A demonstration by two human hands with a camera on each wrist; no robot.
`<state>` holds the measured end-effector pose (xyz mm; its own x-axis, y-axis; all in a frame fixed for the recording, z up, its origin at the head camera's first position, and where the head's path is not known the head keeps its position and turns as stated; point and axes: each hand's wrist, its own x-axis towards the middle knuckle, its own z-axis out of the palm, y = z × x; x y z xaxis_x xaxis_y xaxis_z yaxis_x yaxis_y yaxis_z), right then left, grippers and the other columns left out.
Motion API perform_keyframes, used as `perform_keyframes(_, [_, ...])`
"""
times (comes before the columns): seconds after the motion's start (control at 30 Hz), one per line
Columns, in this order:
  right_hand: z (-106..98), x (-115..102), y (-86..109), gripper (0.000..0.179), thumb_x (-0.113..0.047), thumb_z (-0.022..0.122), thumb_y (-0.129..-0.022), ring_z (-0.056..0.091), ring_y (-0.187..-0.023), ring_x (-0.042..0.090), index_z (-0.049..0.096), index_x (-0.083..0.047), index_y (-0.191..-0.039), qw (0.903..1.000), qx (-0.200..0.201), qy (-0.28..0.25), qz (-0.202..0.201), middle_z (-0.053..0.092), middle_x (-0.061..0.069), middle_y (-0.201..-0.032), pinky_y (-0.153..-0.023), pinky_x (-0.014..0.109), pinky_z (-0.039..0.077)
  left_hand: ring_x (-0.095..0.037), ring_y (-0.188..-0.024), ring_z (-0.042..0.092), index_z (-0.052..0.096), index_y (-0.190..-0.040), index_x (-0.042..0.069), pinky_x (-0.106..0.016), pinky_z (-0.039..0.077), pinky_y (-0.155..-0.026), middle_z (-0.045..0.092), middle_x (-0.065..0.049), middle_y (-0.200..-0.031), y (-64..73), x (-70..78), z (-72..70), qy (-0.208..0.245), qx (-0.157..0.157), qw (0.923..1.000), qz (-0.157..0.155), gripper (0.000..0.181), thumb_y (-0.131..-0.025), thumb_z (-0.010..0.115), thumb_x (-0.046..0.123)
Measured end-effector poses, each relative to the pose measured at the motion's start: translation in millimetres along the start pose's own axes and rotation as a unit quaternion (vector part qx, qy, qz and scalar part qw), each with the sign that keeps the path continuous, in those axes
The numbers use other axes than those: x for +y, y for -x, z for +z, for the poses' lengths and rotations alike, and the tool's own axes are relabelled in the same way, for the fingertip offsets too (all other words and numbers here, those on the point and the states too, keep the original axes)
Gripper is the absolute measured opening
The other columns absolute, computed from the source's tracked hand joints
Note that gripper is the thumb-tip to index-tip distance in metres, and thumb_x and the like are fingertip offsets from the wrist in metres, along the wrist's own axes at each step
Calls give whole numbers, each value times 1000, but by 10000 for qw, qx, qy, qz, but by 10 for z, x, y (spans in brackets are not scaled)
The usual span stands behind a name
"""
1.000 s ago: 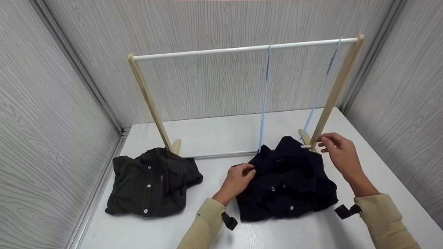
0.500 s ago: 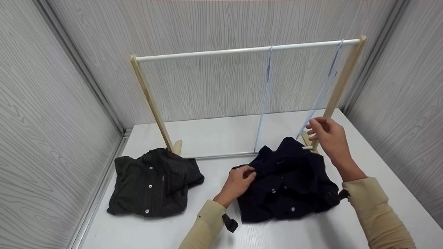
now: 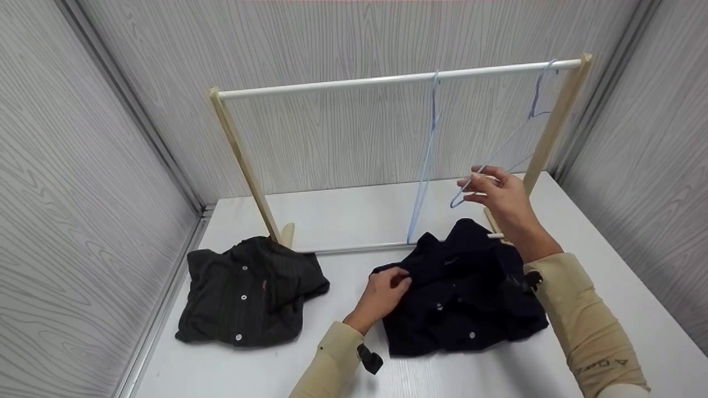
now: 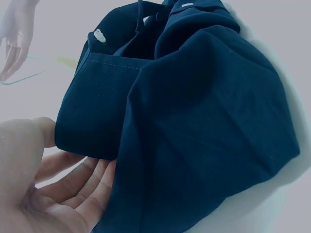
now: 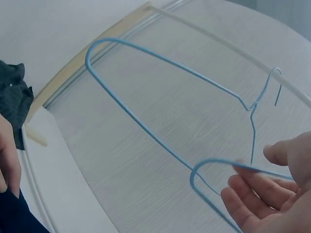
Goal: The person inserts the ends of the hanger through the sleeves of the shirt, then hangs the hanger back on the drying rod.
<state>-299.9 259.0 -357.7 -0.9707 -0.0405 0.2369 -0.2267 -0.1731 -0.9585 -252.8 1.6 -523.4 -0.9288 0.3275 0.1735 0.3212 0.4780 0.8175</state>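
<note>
**Hanger in hand, shirt still on the table**

Right hand (image 3: pixel 498 193) has its fingers curled around the lower corner of a light blue wire hanger (image 5: pixel 160 131), swinging it out toward the person while the hook is still over the white rail (image 3: pixel 387 80) near the right post. Left hand (image 3: pixel 384 290) is pinching the edge of the navy shirt (image 3: pixel 462 293), which lies crumpled on the white table (image 3: pixel 343 213) just in front of the rack. So judging by this, it's early: hanger grabbed but not off the rail, shirt not on it. A second blue hanger (image 3: pixel 423 166) hangs mid-rail, and a dark striped shirt (image 3: pixel 249 290) sits untouched off to the left.
</note>
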Motion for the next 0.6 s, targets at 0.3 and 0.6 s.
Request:
perform_keyframes(0.3, [-25, -8, 73, 23, -9, 62, -97, 72, -75, 17, 54, 4, -114, 9995, -15, -238, -192, 72, 8, -83, -69, 31, 60, -9, -92, 65, 71, -115, 13, -26, 51, -84, 72, 0, -104, -23, -8, 20, -30, 44, 10000, -22, 25, -98, 61, 28])
perform_keyframes(0.6, [-116, -16, 131, 24, -10, 60, -98, 72, -77, 18, 54, 5, -116, 9998, -169, 53, -82, 71, 7, -84, -70, 33, 61, -7, -88, 65, 71, -114, 11, -24, 52, -80, 73, 0, -100, -21, -50, 48, 24, 44, 10000, 76, 25, -97, 62, 26])
